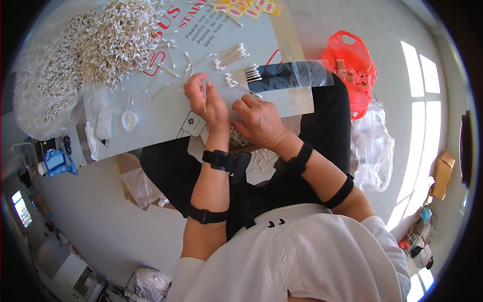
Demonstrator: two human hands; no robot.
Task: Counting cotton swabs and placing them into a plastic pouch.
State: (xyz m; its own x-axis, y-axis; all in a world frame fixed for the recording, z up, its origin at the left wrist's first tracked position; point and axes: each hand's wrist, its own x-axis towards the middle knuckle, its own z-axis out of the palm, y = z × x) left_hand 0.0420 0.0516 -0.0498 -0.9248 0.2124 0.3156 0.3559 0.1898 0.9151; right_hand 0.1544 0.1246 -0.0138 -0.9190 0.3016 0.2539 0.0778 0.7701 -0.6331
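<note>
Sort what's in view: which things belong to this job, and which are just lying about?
Likely in the job: heaped white cotton swabs, aligned white swab rows, flat clear plastic film.

Apparently lying about: brown rectangular cardboard box, blue-and-white patterned object.

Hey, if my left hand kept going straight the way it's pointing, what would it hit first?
Your left hand would probably meet the loose cotton swabs just beyond its fingertips, though its height above the table is unclear.
</note>
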